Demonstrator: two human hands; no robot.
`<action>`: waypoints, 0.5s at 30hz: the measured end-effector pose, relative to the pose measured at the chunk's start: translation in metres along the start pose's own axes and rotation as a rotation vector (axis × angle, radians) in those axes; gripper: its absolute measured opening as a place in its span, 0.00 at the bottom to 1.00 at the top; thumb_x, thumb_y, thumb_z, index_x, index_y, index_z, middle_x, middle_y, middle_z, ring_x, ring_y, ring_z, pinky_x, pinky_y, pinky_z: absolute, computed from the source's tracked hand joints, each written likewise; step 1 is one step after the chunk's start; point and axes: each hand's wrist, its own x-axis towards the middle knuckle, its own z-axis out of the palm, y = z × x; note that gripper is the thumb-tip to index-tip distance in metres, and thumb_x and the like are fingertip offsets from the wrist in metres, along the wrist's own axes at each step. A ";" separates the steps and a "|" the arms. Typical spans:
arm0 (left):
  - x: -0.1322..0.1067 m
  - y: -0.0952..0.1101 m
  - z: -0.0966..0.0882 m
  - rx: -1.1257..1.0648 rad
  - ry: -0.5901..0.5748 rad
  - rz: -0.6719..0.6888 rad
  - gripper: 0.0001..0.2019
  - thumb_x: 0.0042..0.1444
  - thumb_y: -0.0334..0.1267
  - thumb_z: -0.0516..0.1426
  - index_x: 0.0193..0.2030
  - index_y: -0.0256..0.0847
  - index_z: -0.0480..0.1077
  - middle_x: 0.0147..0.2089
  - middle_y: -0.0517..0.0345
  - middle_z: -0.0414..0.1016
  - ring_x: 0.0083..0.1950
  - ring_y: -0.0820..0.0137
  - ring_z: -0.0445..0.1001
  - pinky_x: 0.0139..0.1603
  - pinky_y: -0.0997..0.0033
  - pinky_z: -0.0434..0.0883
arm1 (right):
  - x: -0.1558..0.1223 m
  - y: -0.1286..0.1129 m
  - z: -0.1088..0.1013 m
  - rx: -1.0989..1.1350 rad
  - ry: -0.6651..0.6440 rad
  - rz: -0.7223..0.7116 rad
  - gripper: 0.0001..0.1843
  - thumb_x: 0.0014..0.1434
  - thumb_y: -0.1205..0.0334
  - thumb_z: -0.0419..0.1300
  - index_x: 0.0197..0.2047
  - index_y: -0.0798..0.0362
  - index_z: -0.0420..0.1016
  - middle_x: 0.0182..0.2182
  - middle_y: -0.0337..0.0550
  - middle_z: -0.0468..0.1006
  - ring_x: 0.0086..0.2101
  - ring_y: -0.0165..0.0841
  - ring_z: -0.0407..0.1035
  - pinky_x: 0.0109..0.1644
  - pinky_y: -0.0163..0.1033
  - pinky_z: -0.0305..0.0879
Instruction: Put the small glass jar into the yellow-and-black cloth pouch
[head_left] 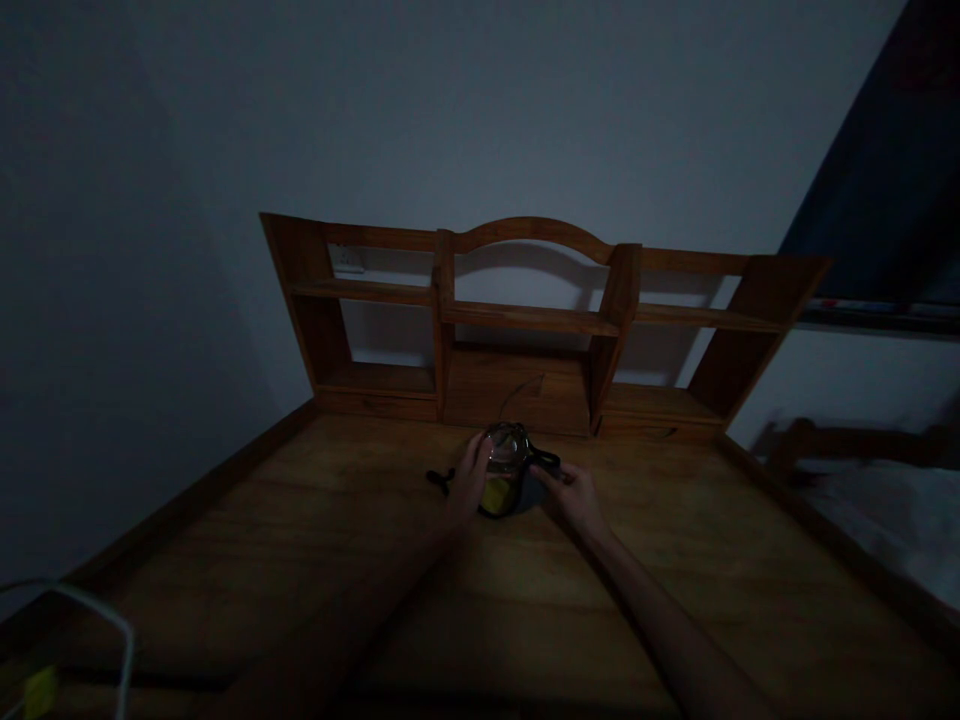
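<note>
Near the middle of the wooden desk (360,560), a clear, shiny rounded container (507,447) sits at the mouth of a small dark pouch (534,490) with a yellow patch or lining. Its exact kind is too dim to make out. My left hand (471,477) is curled against the container's left side, partly hiding it. On the other side, my right hand (571,492) pinches the pouch's dark edge near a black strap loop (546,458). Another black strap end (439,480) sticks out to the left, past my left hand.
A wooden shelf unit (529,318) with open compartments stands along the desk's back edge, against the wall (465,110). A white cable (112,612) and a yellow item (40,692) are at the lower left. Bedding (892,510) lies beyond the desk's right edge. The room is dim.
</note>
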 end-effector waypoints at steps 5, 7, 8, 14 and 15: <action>0.006 -0.008 -0.003 -0.005 0.012 -0.008 0.25 0.60 0.56 0.54 0.57 0.42 0.65 0.60 0.46 0.70 0.54 0.56 0.75 0.38 0.62 0.81 | 0.000 -0.001 0.001 0.008 -0.015 0.001 0.21 0.46 0.47 0.71 0.37 0.55 0.84 0.34 0.45 0.84 0.33 0.40 0.75 0.40 0.42 0.70; 0.009 -0.011 -0.004 0.011 0.016 -0.012 0.26 0.60 0.57 0.53 0.57 0.41 0.65 0.59 0.46 0.70 0.54 0.56 0.75 0.37 0.62 0.81 | 0.000 -0.003 0.001 0.008 -0.016 0.000 0.21 0.46 0.47 0.71 0.37 0.55 0.84 0.34 0.45 0.84 0.33 0.39 0.75 0.39 0.42 0.70; 0.009 -0.011 -0.005 0.019 0.015 -0.012 0.26 0.60 0.57 0.53 0.57 0.41 0.65 0.59 0.45 0.70 0.54 0.57 0.75 0.36 0.62 0.81 | -0.001 -0.004 0.001 0.007 -0.016 0.001 0.21 0.46 0.46 0.71 0.36 0.55 0.84 0.34 0.45 0.84 0.33 0.39 0.75 0.39 0.41 0.70; 0.009 -0.010 -0.007 0.093 0.018 -0.003 0.26 0.61 0.59 0.50 0.56 0.41 0.65 0.57 0.46 0.72 0.49 0.60 0.76 0.34 0.68 0.79 | -0.002 -0.010 0.003 -0.003 -0.011 0.005 0.21 0.45 0.46 0.72 0.35 0.54 0.84 0.34 0.45 0.84 0.32 0.39 0.75 0.38 0.41 0.69; 0.008 -0.009 -0.007 0.108 0.018 -0.006 0.26 0.61 0.59 0.50 0.56 0.41 0.65 0.56 0.47 0.72 0.47 0.61 0.77 0.33 0.68 0.78 | -0.002 -0.010 0.003 -0.004 -0.008 0.007 0.21 0.44 0.46 0.72 0.35 0.55 0.84 0.33 0.46 0.84 0.31 0.39 0.75 0.37 0.41 0.69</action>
